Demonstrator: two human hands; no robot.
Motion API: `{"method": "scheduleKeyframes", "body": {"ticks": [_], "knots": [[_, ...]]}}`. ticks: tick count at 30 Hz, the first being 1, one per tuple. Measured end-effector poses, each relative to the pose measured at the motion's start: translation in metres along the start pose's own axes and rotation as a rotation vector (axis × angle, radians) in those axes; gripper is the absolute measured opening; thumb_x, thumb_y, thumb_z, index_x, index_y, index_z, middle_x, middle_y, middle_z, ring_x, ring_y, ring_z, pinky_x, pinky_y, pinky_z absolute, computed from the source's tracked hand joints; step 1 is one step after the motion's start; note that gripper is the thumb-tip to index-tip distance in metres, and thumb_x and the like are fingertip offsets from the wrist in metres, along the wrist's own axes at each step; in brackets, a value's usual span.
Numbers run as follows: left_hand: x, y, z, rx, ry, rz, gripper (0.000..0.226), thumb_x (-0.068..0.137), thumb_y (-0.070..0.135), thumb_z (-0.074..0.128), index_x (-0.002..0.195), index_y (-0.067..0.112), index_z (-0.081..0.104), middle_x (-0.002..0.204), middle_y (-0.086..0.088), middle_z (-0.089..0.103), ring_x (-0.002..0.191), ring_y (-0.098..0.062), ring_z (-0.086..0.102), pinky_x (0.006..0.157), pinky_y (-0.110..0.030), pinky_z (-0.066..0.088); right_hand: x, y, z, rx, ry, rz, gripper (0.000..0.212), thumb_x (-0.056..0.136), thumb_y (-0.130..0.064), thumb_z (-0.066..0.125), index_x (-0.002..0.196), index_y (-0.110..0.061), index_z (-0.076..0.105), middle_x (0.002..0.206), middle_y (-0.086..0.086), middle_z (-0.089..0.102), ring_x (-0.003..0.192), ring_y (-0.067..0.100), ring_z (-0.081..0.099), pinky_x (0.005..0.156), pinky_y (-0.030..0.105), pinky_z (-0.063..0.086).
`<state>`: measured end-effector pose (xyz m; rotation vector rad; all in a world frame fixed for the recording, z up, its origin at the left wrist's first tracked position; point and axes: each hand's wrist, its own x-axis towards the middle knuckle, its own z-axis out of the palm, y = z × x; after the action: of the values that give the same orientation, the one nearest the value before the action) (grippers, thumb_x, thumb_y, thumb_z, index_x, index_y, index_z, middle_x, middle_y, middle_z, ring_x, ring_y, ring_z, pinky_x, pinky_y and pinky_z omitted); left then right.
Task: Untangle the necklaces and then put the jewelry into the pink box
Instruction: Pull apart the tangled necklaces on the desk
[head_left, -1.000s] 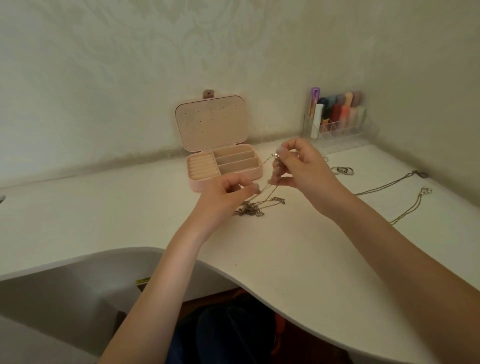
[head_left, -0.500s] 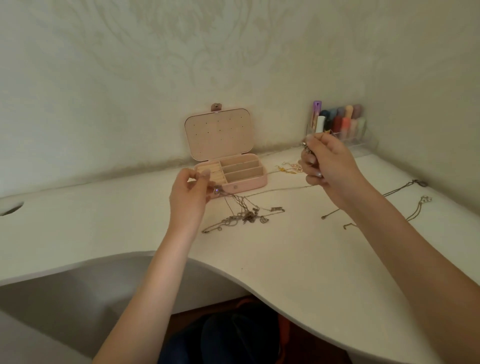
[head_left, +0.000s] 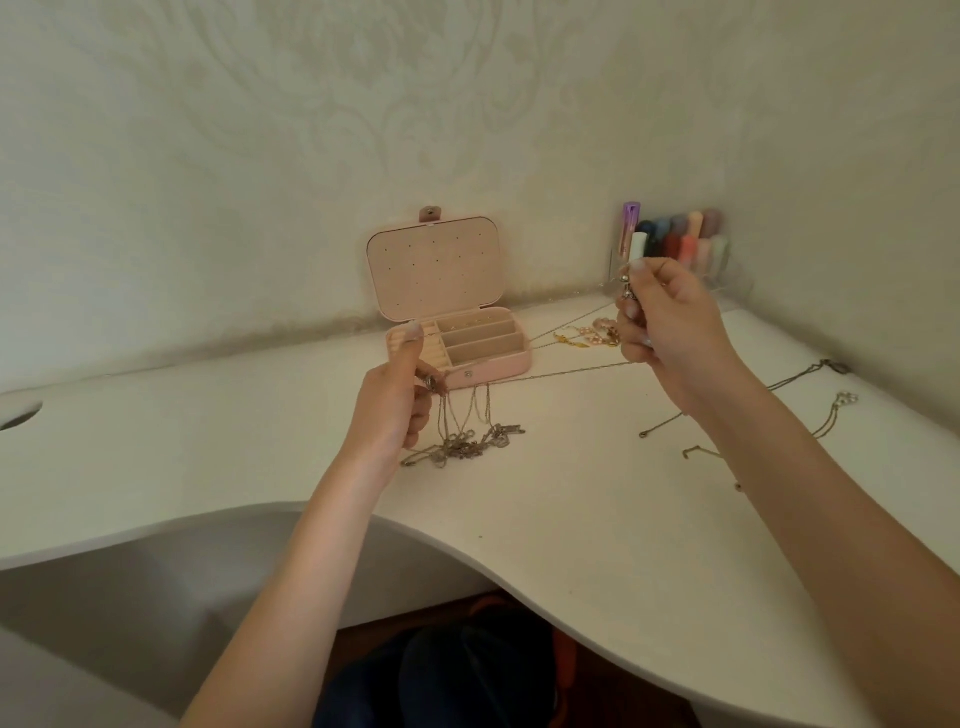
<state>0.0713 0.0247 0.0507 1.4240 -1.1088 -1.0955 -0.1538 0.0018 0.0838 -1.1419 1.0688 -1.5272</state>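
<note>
Chain taut between both hands.

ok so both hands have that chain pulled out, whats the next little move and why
Probably keep drawing the right hand away, slowly. The chain it pinches runs taut to the left hand, which holds loops hanging down into the tangle on the desk. That strand looks nearly free but not clearly out of the knot, and the pink box sits open, ready for it.
</note>
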Motion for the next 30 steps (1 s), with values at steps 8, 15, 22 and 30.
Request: {"method": "scheduleKeyframes", "body": {"ticks": [8, 15, 22, 30], "knots": [[0.0, 0.0, -0.004, 0.072, -0.373, -0.103, 0.102, 0.082, 0.08, 0.011, 0.073, -0.001, 0.073, 0.046, 0.006, 0.011, 0.044, -0.011, 0.006, 0.043, -0.02, 0.005, 0.002, 0.0, -0.002, -0.002, 0.028, -0.002, 0.016, 0.101, -0.022, 0.042, 0.087, -0.02, 0.048, 0.062, -0.002, 0.041, 0.039, 0.005, 0.026, 0.039, 0.018, 0.02], [0.003, -0.002, -0.007, 0.228, -0.315, -0.117, 0.079, 0.068, 0.09, 0.017, 0.054, 0.015, 0.039, 0.047, 0.006, 0.016, 0.041, -0.011, 0.011, 0.042, -0.023, 0.007, 0.002, -0.002, -0.003, 0.035, 0.038, 0.023, 0.015, 0.102, -0.021, 0.041, 0.089, -0.018, 0.049, 0.063, -0.002, 0.041, 0.038, 0.005, 0.027, 0.037, 0.016, 0.02], [0.004, 0.0, -0.014, 0.269, -0.355, -0.084, 0.076, 0.083, 0.076, 0.029, 0.073, 0.009, 0.063, 0.048, 0.006, 0.016, 0.041, -0.011, 0.011, 0.041, -0.019, 0.009, 0.003, -0.002, -0.004, 0.067, 0.046, 0.038, 0.02, 0.102, -0.023, 0.04, 0.084, -0.018, 0.047, 0.061, -0.003, 0.041, 0.036, 0.004, 0.027, 0.036, 0.016, 0.021], [0.006, -0.002, -0.021, 0.256, -0.414, -0.078, 0.08, 0.096, 0.056, 0.02, 0.076, 0.0, 0.074, 0.042, 0.0, 0.018, 0.041, -0.016, 0.013, 0.044, -0.026, 0.01, 0.002, -0.001, -0.002, 0.061, 0.022, 0.037, 0.017, 0.102, -0.022, 0.04, 0.088, -0.017, 0.048, 0.062, -0.003, 0.041, 0.037, 0.004, 0.027, 0.037, 0.015, 0.02]]}}
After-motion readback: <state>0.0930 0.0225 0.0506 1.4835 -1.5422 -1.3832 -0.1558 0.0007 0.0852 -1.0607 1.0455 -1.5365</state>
